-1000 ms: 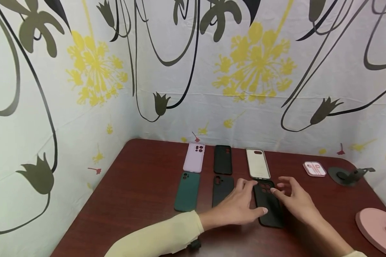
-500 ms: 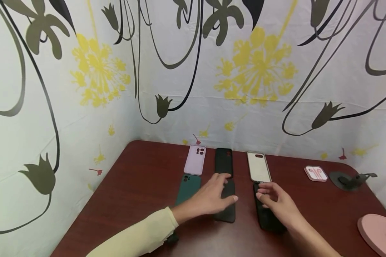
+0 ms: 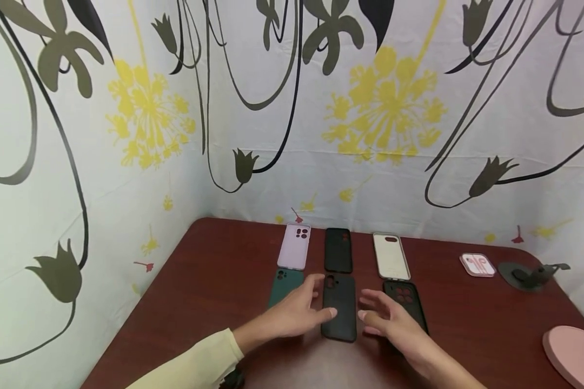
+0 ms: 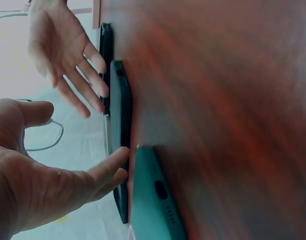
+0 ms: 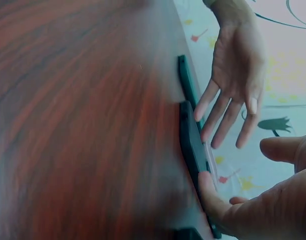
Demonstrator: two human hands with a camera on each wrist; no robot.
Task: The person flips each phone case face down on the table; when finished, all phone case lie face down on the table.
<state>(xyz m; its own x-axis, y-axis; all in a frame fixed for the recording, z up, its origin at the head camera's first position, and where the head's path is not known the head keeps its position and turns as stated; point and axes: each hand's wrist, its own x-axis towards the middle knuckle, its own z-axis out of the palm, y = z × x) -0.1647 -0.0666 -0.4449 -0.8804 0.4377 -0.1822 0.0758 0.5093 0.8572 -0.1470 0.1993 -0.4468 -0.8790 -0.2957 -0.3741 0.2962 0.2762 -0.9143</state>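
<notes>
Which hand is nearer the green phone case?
Left. The left hand partly covers the green phone case in the head view; the right hand is farther right, beyond the front middle black case.

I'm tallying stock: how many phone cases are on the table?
6. Far row, left to right: lilac case, black case, cream case. Near row: green case, partly behind the left hand; charcoal case; second black case, partly behind the right hand. None looks fully hidden.

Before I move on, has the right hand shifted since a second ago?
Yes: in the head view the right hand has moved left, its fingertips passing from right of the cream phone case to left of it.
</notes>
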